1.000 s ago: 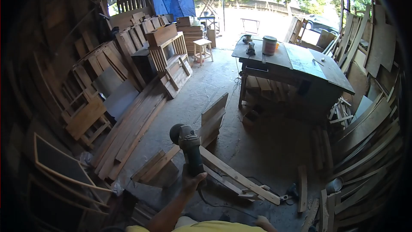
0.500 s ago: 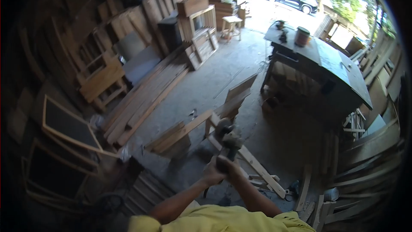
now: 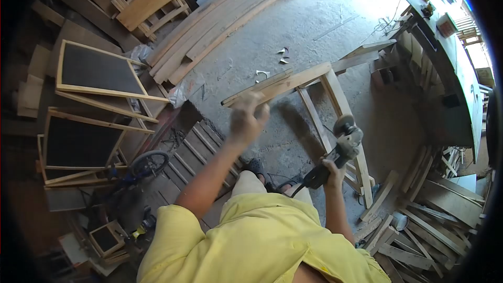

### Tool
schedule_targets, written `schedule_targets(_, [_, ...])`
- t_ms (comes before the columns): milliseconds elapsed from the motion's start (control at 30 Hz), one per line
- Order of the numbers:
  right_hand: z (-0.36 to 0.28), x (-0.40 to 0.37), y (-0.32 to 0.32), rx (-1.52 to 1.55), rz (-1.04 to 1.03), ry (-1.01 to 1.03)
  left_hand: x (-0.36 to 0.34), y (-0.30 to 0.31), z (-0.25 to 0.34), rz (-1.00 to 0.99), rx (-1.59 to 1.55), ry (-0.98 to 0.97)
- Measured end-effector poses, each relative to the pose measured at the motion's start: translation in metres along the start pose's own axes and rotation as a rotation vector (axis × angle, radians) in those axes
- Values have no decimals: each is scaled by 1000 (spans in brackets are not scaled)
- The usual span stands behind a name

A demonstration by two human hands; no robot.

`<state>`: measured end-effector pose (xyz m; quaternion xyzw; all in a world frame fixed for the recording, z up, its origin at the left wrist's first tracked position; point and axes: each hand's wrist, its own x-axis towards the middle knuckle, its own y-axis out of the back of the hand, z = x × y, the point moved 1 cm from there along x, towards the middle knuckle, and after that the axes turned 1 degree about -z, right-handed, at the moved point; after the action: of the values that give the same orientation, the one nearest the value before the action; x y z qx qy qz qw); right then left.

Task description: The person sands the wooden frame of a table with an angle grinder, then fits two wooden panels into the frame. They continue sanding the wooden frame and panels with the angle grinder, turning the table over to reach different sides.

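Observation:
My right hand (image 3: 334, 174) is wrapped round the body of an angle grinder (image 3: 343, 147), held at the right with its disc pointing up and away from me. A cord trails from the grinder's rear end toward my legs. Blurred by motion, my left hand (image 3: 250, 118) is raised with its fingers partly spread and nothing visible in them. It overlaps the near left end of a wooden beam (image 3: 301, 79) on a sawhorse-like wooden frame. A leg of that frame (image 3: 338, 94) runs down behind the grinder.
Dark-panelled wooden frames (image 3: 94, 68) lean at the left, near a small wheel (image 3: 150, 163). Long planks (image 3: 220, 15) lie along the floor beyond. A workbench (image 3: 466, 68) stands at the right, above piled wood offcuts (image 3: 419, 230). Slats (image 3: 201, 147) lie beside my feet.
Both hands were together on the grinder; my left hand has let go and moved left to the beam's end. The grinder has moved right in my right hand. My view has tipped downward.

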<state>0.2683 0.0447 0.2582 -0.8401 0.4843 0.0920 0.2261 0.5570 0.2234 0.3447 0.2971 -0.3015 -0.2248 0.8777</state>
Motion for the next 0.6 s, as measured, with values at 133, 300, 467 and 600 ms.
schedule_targets(133, [65,11,-17,-158,11,-132,36,1,-78,-59,331,49])
schedule_targets(300, [187,100,-20,-333,-50,-120,16,-42,-153,-191,397,21])
schedule_targets(467, [360,227,-1,-938,-297,-1,9,-67,-174,-44,730,-73])
schedule_targets(600, [452,288,-27,-1210,-519,-70,3,-78,-182,96,862,-91])
